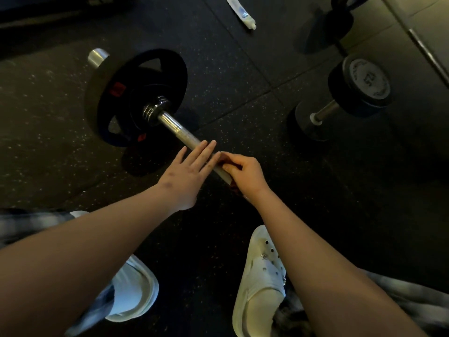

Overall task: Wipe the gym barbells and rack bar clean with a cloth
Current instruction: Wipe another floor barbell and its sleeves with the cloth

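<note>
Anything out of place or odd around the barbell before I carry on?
A small white tube lies loose on the floor beyond the barbell. No cloth plainly shows: the left hand lies flat on the barbell, the right hand grips it.

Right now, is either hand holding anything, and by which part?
The right hand grips the barbell by its bare shaft, well clear of the plate. The left hand holds nothing; its straight fingers only rest on the shaft.
</note>
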